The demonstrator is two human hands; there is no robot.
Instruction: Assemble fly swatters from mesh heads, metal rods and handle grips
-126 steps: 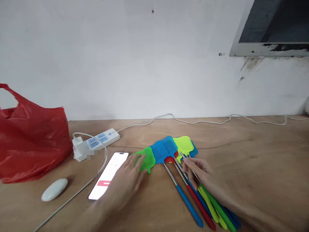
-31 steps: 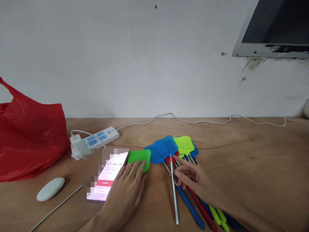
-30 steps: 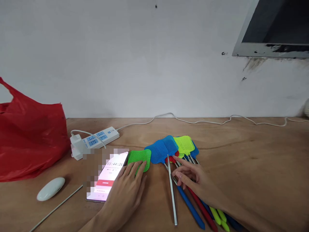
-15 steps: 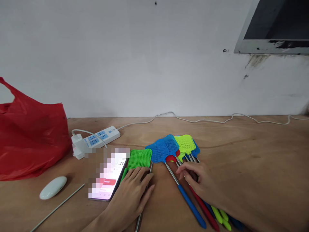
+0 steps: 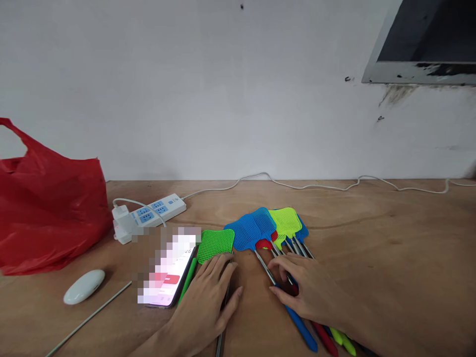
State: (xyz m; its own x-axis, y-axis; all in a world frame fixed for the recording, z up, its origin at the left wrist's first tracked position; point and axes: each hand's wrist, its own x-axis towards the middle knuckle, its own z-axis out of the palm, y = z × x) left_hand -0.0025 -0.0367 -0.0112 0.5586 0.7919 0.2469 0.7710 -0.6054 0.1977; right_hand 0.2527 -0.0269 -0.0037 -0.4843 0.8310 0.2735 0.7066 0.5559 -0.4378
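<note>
My left hand (image 5: pixel 210 297) lies palm down with its fingers stretched out, over the shaft and the lower edge of a green fly swatter (image 5: pixel 216 244). A green handle (image 5: pixel 189 277) shows between this hand and the phone. My right hand (image 5: pixel 303 285) reaches over a fan of several fly swatters. Its thumb and forefinger are apart, near the shaft and the upper handle of the blue fly swatter (image 5: pixel 243 232). Behind that one lie a yellow-green fly swatter (image 5: pixel 286 221) and a red fly swatter (image 5: pixel 265 243). The hand and forearm hide parts of their handles.
A lit phone (image 5: pixel 174 272), partly blurred, lies left of my left hand. Farther left are a white rounded device (image 5: pixel 85 286), a power strip (image 5: pixel 165 210) with a plug, and a red plastic bag (image 5: pixel 55 213). A white cable (image 5: pixel 297 186) runs along the wall.
My right hand has opened, its thumb moving away from the forefinger toward the blue handle. The left hand has shifted slightly right, showing more of the green handle.
</note>
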